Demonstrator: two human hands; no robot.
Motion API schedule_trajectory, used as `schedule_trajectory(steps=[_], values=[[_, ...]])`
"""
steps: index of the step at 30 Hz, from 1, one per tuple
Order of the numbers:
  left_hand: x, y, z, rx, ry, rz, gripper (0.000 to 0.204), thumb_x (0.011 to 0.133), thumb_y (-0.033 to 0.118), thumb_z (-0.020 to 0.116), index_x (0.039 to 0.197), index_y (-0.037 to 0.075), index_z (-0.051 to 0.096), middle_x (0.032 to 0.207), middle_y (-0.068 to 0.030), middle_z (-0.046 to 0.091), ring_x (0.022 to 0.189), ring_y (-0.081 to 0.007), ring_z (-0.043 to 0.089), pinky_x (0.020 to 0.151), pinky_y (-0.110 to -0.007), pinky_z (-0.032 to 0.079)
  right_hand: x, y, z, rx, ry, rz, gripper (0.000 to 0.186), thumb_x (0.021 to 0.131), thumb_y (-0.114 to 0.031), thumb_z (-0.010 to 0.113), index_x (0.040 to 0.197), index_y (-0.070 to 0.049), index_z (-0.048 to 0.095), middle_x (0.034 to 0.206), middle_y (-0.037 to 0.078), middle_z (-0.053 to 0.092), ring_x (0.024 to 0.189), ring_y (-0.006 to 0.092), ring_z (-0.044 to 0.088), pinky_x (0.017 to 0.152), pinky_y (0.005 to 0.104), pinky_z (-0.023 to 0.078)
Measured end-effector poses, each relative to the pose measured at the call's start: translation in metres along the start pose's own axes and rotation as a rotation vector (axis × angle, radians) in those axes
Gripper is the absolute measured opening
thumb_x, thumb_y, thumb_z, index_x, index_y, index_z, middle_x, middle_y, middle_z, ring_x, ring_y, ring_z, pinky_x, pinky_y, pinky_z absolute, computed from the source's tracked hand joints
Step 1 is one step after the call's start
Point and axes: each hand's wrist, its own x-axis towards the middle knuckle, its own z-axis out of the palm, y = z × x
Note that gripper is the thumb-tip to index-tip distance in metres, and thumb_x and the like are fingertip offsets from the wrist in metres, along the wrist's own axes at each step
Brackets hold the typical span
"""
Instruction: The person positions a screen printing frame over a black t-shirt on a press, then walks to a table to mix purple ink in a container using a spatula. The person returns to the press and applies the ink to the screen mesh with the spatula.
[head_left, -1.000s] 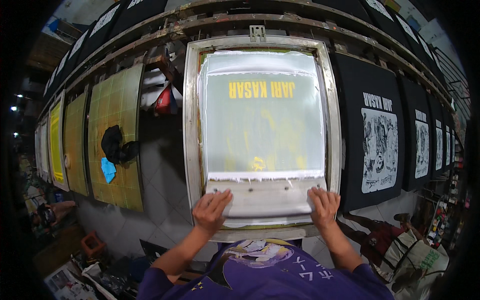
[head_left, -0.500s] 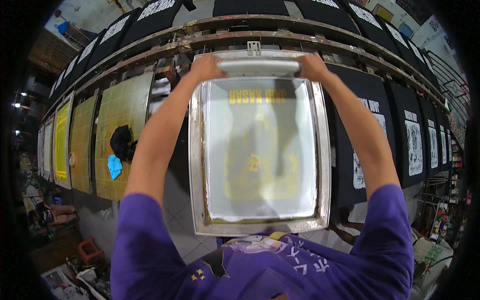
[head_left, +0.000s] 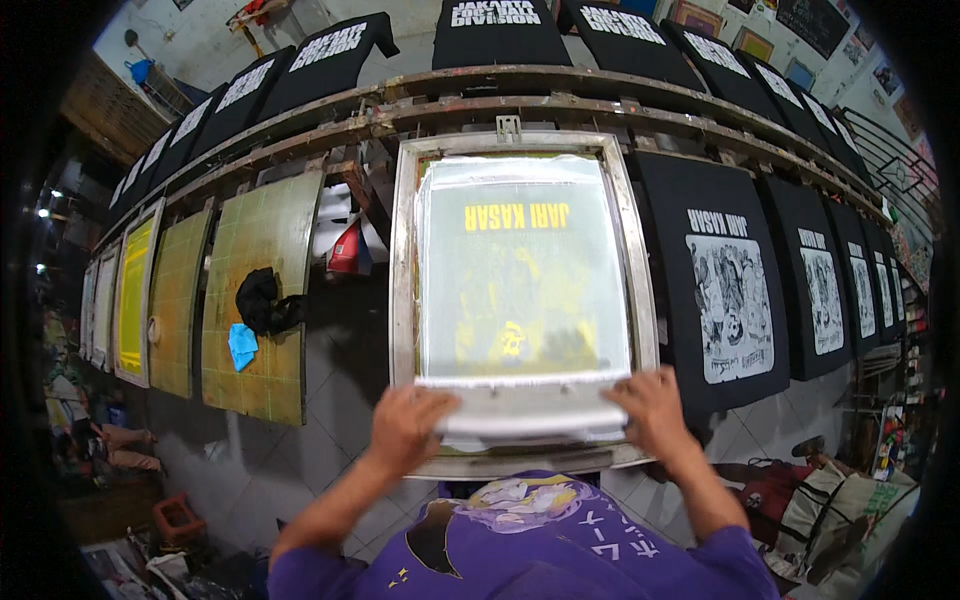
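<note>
My left hand [head_left: 414, 420] and my right hand [head_left: 648, 408] grip the two ends of a long pale squeegee [head_left: 525, 408], resting low across a screen inside a metal frame [head_left: 406, 260]. The mesh [head_left: 520, 275] shows a yellow stencil of lettering and a figure, with white ink along its top edge and a white line at the squeegee's blade. Just right of the frame lies a black T-shirt [head_left: 670, 260] with white lettering and an illustrated print.
Boards [head_left: 235, 215] stand left, one bearing black cloth [head_left: 262, 305] and blue cloth [head_left: 242, 345]. Printed black shirts [head_left: 500, 50] line the rear rails [head_left: 375, 120] and right side. A stool [head_left: 178, 518] and bags [head_left: 800, 495] sit on the tiled floor [head_left: 330, 470].
Half a second ago both hands held the squeegee at the screen's top end; they have now pulled it down to the near end, where it also was a second ago.
</note>
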Motion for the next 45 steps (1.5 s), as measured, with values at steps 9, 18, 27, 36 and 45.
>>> schedule_trajectory(steps=[9, 18, 27, 36, 45], values=[[-0.101, 0.039, 0.077, -0.014, 0.04, -0.016, 0.066, 0.069, 0.023, 0.081, 0.133, 0.019, 0.065, 0.12, 0.0007, 0.064, 0.105, -0.0237, 0.057, 0.089, -0.04, 0.044, -0.099, -0.054, 0.057, -0.101, -0.011, 0.008, 0.065, 0.064, -0.018, 0.078, 0.128, -0.018, 0.066, 0.114, 0.003, 0.059, 0.106, 0.0241, 0.056, 0.095, 0.0415, 0.038], [-0.126, -0.012, 0.096, -0.232, 0.403, -0.951, 0.06, 0.097, 0.053, 0.061, 0.118, -0.003, 0.064, 0.107, -0.0173, 0.068, 0.1, -0.0338, 0.061, 0.09, -0.042, 0.046, -0.107, -0.028, 0.073, 0.121, 0.385, 0.811, 0.07, 0.09, -0.048, 0.067, 0.142, -0.003, 0.052, 0.128, 0.024, 0.058, 0.117, 0.0433, 0.055, 0.102, 0.0486, 0.041], [-0.051, -0.023, 0.044, -0.558, 0.257, -1.039, 0.069, 0.101, 0.057, 0.051, 0.106, -0.01, 0.068, 0.095, -0.0216, 0.069, 0.094, -0.0272, 0.065, 0.087, -0.038, 0.049, -0.055, 0.007, 0.026, 0.654, 0.277, 1.016, 0.069, 0.102, -0.053, 0.049, 0.14, 0.005, 0.053, 0.131, 0.028, 0.062, 0.125, 0.0384, 0.059, 0.107, 0.04, 0.042], [-0.014, -0.053, 0.085, -0.652, 0.51, -1.11, 0.063, 0.095, 0.053, 0.065, 0.1, -0.01, 0.071, 0.092, -0.0162, 0.071, 0.088, -0.0202, 0.063, 0.083, -0.034, 0.049, -0.021, 0.042, 0.08, 0.659, 0.55, 1.06, 0.06, 0.101, -0.045, 0.057, 0.132, 0.006, 0.061, 0.126, 0.025, 0.067, 0.122, 0.0332, 0.062, 0.104, 0.0376, 0.045], [-0.107, -0.091, 0.013, -0.689, 0.795, -1.149, 0.054, 0.101, 0.046, 0.061, 0.096, -0.007, 0.07, 0.08, -0.0014, 0.061, 0.074, -0.0118, 0.049, 0.068, -0.03, 0.043, 0.051, -0.04, 0.071, 0.773, 0.567, 0.846, 0.061, 0.097, -0.046, 0.063, 0.133, 0.003, 0.059, 0.12, 0.023, 0.069, 0.113, 0.0314, 0.065, 0.099, 0.0377, 0.047]])
